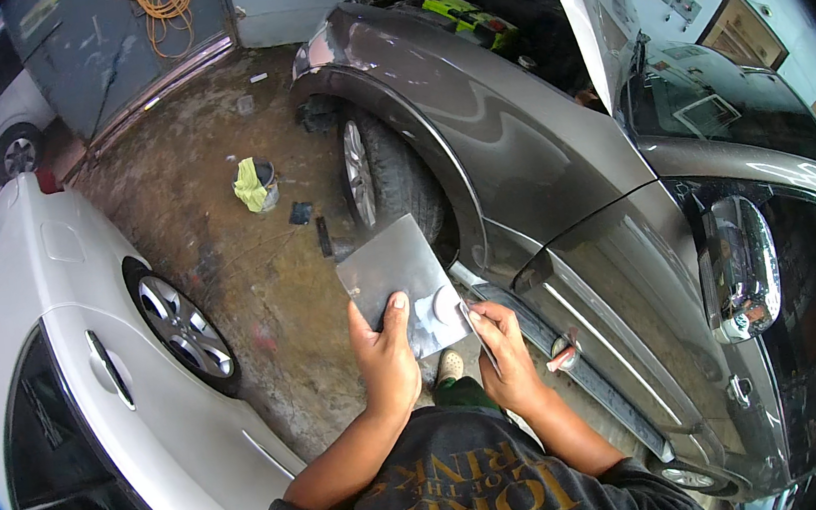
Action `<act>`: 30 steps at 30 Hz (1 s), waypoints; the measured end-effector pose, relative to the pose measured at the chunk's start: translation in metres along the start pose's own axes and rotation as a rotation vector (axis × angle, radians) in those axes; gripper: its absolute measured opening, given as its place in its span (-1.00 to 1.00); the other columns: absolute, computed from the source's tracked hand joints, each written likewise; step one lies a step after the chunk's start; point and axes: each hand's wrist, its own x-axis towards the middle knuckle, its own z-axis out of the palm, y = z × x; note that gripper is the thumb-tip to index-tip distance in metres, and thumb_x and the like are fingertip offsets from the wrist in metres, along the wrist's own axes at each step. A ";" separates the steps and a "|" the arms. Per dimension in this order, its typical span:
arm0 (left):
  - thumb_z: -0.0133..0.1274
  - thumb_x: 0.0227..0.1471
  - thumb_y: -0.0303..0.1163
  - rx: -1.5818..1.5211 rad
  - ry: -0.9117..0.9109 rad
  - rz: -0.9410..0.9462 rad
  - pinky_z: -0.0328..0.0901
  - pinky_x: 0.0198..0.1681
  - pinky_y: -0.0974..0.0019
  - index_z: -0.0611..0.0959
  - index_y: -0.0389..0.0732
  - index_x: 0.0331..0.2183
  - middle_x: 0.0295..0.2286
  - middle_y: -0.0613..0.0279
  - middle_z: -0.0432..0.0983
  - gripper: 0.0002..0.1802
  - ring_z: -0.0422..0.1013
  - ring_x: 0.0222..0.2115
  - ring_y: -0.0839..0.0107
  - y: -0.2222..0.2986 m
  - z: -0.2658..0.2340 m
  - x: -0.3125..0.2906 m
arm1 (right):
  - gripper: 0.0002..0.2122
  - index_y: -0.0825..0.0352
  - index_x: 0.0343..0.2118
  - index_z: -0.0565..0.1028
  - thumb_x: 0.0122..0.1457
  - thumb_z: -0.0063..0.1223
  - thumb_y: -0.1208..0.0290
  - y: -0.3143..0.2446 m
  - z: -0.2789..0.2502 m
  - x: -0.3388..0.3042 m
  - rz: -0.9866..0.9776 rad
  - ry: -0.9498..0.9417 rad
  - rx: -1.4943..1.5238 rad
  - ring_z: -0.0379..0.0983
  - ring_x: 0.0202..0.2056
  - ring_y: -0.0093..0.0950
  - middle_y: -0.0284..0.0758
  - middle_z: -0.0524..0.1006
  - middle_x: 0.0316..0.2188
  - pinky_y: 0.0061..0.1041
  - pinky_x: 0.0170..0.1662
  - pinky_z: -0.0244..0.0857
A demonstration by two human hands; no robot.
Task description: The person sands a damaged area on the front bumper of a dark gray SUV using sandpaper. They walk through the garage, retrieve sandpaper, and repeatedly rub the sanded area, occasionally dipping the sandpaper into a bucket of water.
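My left hand [388, 358] grips a flat square metal plate [379, 263] by its near left edge, thumb on top and fingers underneath. A whitish, paste-like smear [425, 315] with a thicker lump [446, 304] lies on the plate's near right part. My right hand [508, 352] is closed at that side, pinching a thin flat spreader [485, 345]. The spreader's edge is beside the plate's right edge, by the lump; whether they touch I cannot tell. Much of the spreader is hidden by my fingers.
A dark grey car [537, 150] with its hood raised stands at the right, a white car [99, 280] at the left. On the grey car's side step [604, 389] rests a reddish tube-like item [562, 355]. A bucket [267, 185] with a yellow-green cloth stands on the stained floor.
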 end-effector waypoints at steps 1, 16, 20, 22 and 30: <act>0.02 0.24 -0.53 -0.011 0.008 0.016 0.31 0.01 0.36 0.36 -0.36 0.06 -0.08 0.14 0.44 -0.62 0.39 -0.11 0.46 0.003 0.002 -0.001 | -0.26 0.21 0.21 0.29 -0.12 -0.02 0.91 0.005 0.000 -0.004 0.022 -0.078 -0.058 0.34 0.09 -0.06 0.00 0.30 0.09 -0.26 0.12 0.30; 0.11 0.20 -0.41 0.358 -0.266 0.003 0.28 0.03 0.35 0.43 -0.37 0.05 -0.12 0.17 0.50 -0.56 0.41 -0.12 0.45 0.039 -0.014 0.051 | -0.73 0.41 -0.05 0.51 0.18 0.03 0.49 0.001 -0.026 0.010 0.794 -0.092 0.772 0.40 -0.20 -0.64 -0.44 0.56 -0.25 -0.56 -0.07 0.29; 0.12 0.21 -0.37 0.422 -0.279 0.061 0.29 -0.03 0.37 0.46 -0.36 0.00 -0.17 0.17 0.52 -0.61 0.41 -0.17 0.47 0.022 -0.021 0.058 | -0.74 0.42 -0.07 0.51 0.18 0.02 0.50 -0.002 -0.026 0.012 0.771 -0.145 0.724 0.41 -0.19 -0.63 -0.43 0.56 -0.25 -0.55 -0.08 0.30; 0.12 0.20 -0.37 0.413 -0.266 0.071 0.29 -0.03 0.36 0.46 -0.37 -0.01 -0.17 0.17 0.51 -0.61 0.41 -0.17 0.46 0.019 -0.019 0.055 | -0.74 0.43 -0.07 0.51 0.18 0.02 0.50 -0.003 -0.023 0.014 0.777 -0.198 0.707 0.41 -0.19 -0.63 -0.42 0.57 -0.25 -0.55 -0.08 0.30; 0.11 0.20 -0.42 0.237 -0.217 -0.028 0.30 0.03 0.32 0.42 -0.33 0.06 -0.11 0.15 0.51 -0.57 0.43 -0.11 0.41 0.024 -0.003 0.062 | -0.70 0.45 -0.03 0.50 0.15 0.01 0.56 -0.002 -0.009 0.021 0.601 -0.430 0.445 0.48 -0.14 -0.38 -0.22 0.59 -0.17 -0.39 0.00 0.32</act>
